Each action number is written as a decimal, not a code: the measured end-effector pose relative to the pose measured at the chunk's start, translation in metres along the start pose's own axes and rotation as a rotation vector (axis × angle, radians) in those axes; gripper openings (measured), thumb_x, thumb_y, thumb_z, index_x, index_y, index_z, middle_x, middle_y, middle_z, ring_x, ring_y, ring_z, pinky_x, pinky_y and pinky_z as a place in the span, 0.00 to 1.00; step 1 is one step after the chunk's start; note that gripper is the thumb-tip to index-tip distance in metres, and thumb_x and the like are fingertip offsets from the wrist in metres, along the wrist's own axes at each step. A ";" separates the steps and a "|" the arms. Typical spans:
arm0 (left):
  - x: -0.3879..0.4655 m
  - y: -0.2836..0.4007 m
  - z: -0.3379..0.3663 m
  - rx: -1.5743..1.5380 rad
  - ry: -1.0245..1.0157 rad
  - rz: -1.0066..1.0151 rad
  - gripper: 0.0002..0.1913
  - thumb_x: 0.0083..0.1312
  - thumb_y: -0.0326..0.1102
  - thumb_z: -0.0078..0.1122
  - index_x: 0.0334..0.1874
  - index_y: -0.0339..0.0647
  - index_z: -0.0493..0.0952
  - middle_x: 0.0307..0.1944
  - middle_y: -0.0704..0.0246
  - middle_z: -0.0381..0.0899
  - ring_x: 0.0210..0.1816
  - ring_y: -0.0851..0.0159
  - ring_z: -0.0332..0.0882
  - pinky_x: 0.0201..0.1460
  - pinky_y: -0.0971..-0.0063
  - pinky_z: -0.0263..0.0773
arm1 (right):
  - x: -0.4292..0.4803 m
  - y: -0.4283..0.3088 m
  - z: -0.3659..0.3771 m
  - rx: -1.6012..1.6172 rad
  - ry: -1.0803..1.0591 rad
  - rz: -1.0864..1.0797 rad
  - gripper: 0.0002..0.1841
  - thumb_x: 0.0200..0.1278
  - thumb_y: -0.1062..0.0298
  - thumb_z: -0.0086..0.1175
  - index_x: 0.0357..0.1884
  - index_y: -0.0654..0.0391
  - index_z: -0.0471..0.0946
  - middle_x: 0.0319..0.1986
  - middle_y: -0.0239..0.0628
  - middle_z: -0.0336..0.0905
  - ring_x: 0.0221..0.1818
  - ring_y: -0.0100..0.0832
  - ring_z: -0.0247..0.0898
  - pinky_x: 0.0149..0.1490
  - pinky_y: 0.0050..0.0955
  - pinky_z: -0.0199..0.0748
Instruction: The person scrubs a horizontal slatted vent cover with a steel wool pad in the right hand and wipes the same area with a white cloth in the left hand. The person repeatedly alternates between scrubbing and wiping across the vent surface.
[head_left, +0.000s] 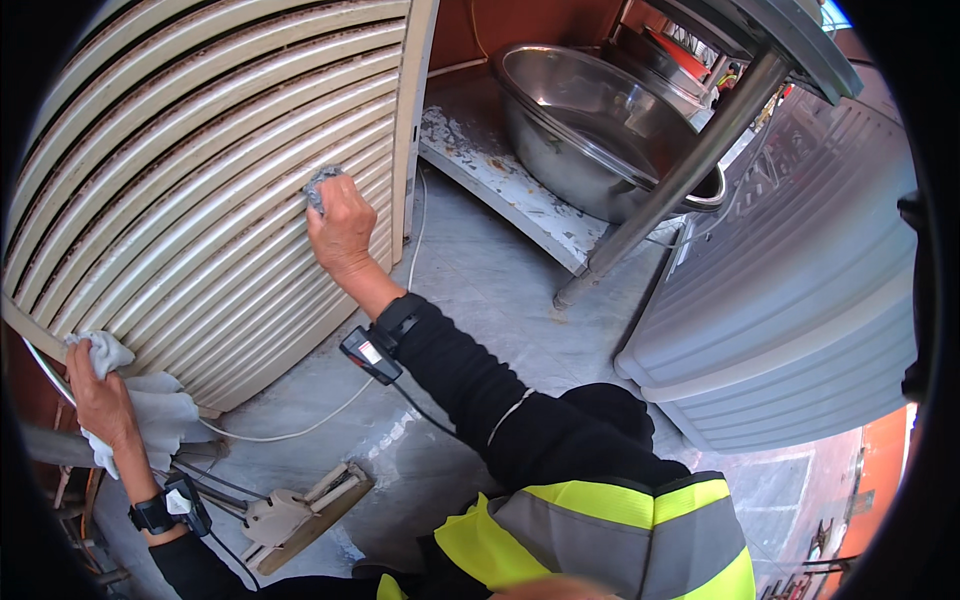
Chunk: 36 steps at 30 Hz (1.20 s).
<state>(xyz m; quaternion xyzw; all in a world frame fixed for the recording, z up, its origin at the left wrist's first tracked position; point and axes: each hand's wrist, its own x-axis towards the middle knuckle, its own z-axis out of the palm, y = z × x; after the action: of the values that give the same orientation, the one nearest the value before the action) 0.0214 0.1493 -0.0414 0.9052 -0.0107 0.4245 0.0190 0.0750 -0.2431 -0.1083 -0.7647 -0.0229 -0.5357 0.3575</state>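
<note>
A cream slatted louvre panel (247, 172) with brown grime along its slats stands before me on the left. My right hand (341, 225) grips a crumpled grey scouring pad or cloth (322, 184), pressed against the slats near the panel's right side. At the panel's lower left corner, my left hand (101, 390) is closed on a white cloth (154, 420). Part of that cloth is bunched above the fingers, and the rest hangs below beside the panel's bottom edge.
A sponge mop head (289, 517) lies on the grey floor (480, 300) below the panel. A thin white cable (300, 433) crosses the floor. Large steel basins (570, 142) sit on a worn low shelf (510, 187) with a metal leg (675, 172). Grey ribbed plastic bins (787, 285) stand right.
</note>
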 end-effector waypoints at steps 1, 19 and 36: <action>0.001 -0.001 0.000 0.007 0.004 0.017 0.27 0.50 0.19 0.50 0.55 0.45 0.71 0.60 0.67 0.70 0.59 0.55 0.70 0.56 0.67 0.68 | 0.003 0.007 -0.003 -0.021 -0.018 0.027 0.16 0.39 0.76 0.61 0.33 0.58 0.70 0.33 0.46 0.70 0.34 0.52 0.71 0.36 0.44 0.69; 0.007 0.054 -0.023 0.029 0.145 -0.003 0.20 0.44 0.24 0.57 0.43 0.47 0.76 0.48 0.69 0.77 0.45 0.56 0.77 0.44 0.66 0.74 | -0.014 -0.054 0.016 -0.089 -0.094 -0.142 0.13 0.39 0.75 0.61 0.29 0.56 0.70 0.28 0.41 0.71 0.30 0.45 0.73 0.31 0.40 0.70; 0.006 0.051 -0.031 -0.097 0.063 -0.032 0.18 0.47 0.24 0.54 0.42 0.46 0.78 0.47 0.70 0.76 0.44 0.54 0.77 0.44 0.64 0.73 | -0.043 -0.107 0.050 -0.043 -0.070 -0.101 0.09 0.41 0.75 0.60 0.26 0.55 0.72 0.26 0.38 0.72 0.25 0.39 0.72 0.28 0.35 0.70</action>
<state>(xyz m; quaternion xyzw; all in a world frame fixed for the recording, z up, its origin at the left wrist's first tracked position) -0.0004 0.1001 -0.0159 0.8894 -0.0160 0.4515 0.0700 0.0518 -0.1195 -0.0970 -0.7883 -0.0626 -0.5263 0.3125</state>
